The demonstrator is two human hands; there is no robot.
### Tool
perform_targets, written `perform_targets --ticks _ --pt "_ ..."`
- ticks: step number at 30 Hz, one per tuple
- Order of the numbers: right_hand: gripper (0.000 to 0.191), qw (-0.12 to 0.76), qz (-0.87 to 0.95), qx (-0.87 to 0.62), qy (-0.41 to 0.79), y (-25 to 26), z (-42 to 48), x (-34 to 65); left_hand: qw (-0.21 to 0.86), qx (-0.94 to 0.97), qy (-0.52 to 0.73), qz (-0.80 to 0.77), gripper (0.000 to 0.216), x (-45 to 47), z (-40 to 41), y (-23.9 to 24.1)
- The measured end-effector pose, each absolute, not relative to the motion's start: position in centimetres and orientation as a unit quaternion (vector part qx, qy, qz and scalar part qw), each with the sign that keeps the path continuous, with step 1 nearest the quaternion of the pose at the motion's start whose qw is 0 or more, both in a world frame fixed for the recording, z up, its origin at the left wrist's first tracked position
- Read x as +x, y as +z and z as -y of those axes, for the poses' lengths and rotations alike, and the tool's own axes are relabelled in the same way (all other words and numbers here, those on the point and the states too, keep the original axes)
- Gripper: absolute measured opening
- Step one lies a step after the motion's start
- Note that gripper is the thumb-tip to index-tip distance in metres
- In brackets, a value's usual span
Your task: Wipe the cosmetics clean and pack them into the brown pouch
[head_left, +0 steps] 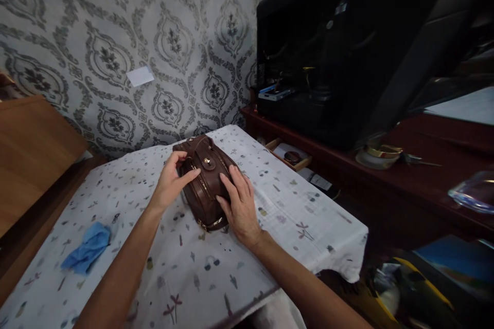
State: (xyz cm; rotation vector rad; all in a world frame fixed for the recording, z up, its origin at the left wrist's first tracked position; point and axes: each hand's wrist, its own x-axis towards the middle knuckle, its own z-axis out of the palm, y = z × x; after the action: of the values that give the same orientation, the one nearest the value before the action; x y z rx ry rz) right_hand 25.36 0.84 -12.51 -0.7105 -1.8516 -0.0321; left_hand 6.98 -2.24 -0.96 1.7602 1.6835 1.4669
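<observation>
A brown leather handbag point(210, 182) with gold-coloured zips and a turn clasp lies on the cloth-covered table. My left hand point(173, 175) grips its left side near the top, the thumb stretched over the zip edge and the fingers bent round the far corner. Whether a zip pull is between them I cannot tell. Flat against the bag's right side rests my right hand point(241, 205), fingers apart and stretched out. A crumpled blue cloth point(88, 248) lies on the table to the left of my left forearm.
A white patterned tablecloth point(309, 221) covers the table. At right, a dark red desk point(417, 180) carries a large black screen point(324, 56), a roll of tape point(380, 157) and keys point(419, 159). A small drawer point(287, 154) stands open beneath. A wooden panel point(34, 149) leans at left.
</observation>
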Motion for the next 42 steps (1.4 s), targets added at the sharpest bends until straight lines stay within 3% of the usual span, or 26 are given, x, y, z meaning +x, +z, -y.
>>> perform_targets --ticks 4,9,19,42 --pt "0.057 0.595 0.747 -0.298 0.012 -12.5 -0.7 25.3 0.125 0.625 0.490 -0.594 0.035 7.2 1.4 0.2" --pt "0.045 0.618 0.729 -0.292 0.012 -12.8 -0.9 25.4 0.010 0.662 0.390 -0.640 0.031 7.7 -1.7 2.3" --pt "0.039 0.612 0.741 -0.278 0.006 -12.2 -0.7 26.3 0.079 0.642 0.346 -0.679 0.021 7.6 -7.3 2.1" --pt "0.036 0.620 0.738 -0.266 0.026 -11.6 -0.6 26.5 0.061 0.671 0.432 -0.599 0.026 8.0 -6.3 1.2"
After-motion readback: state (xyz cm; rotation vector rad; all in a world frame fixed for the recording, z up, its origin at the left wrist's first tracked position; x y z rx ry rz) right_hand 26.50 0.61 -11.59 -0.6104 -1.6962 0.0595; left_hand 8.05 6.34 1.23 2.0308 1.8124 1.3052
